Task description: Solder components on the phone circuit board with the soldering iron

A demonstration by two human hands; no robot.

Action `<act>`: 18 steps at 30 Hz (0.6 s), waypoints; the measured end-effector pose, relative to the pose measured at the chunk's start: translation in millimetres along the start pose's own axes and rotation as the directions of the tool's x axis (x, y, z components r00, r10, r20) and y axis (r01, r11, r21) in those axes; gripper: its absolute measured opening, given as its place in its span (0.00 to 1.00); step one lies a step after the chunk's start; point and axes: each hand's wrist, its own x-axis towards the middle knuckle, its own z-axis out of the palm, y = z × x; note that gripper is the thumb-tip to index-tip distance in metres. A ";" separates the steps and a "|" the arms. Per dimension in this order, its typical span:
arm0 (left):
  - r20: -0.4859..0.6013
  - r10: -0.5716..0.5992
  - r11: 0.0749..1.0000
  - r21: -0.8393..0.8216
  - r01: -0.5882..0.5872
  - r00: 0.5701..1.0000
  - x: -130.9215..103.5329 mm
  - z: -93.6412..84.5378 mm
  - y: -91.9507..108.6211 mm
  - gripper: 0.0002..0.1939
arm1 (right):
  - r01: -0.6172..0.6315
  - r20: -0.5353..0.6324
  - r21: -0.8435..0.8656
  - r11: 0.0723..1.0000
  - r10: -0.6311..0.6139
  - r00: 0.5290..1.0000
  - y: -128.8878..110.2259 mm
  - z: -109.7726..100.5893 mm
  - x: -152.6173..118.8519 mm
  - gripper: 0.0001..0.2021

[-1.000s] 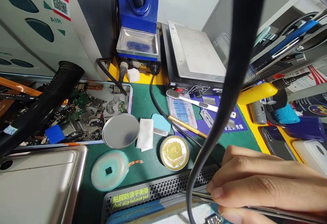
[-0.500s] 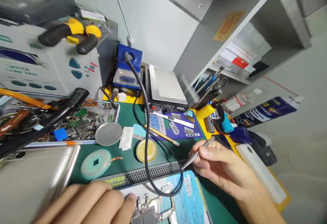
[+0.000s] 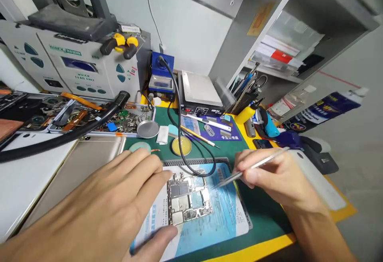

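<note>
A phone circuit board [image 3: 188,196] lies on a blue and white pad [image 3: 221,218] at the front. My left hand [image 3: 119,194] reaches over the pad's left side with fingers extended. Its forefinger and thumb are apart, their tips close to the board's left corners; whether they touch it I cannot tell. Pinched in my right hand [image 3: 266,174] are metal tweezers [image 3: 263,161], pointing left and down. Their tips are slightly blurred, over the pad just right of the board. A black cable [image 3: 179,122] loops down to the board's upper edge.
Behind stand a hot air station [image 3: 86,62], a soldering iron stand [image 3: 161,70] and a heating plate [image 3: 200,88]. A tin of yellow paste [image 3: 181,146], a brush [image 3: 209,123] and blades [image 3: 209,130] lie beyond the pad. Loose boards [image 3: 122,120] fill a tray at left.
My view has shifted, showing the whole board. My left hand has come further over the pad, thumb now visible. The tweezers in my right hand have moved nearer the board, at a flatter angle.
</note>
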 end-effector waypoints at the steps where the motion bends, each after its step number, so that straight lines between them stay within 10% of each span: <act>1: 0.069 -0.025 0.999 -0.027 0.027 0.997 2.0 -2.6 2.4 0.15 | 0.050 0.024 -0.048 0.998 -0.049 0.999 -2.7 2.4 -2.7 0.16; 8: 0.081 -0.180 0.980 -0.073 0.186 0.980 6.8 -8.5 4.8 0.19 | 0.321 0.205 -0.309 0.895 -0.266 0.942 -9.1 12.7 -9.6 0.20; 18: 0.106 -0.150 0.987 -0.047 0.156 0.983 11.8 -13.0 0.3 0.21 | 0.262 0.117 -0.436 0.861 -0.234 0.965 -9.8 12.8 -10.6 0.24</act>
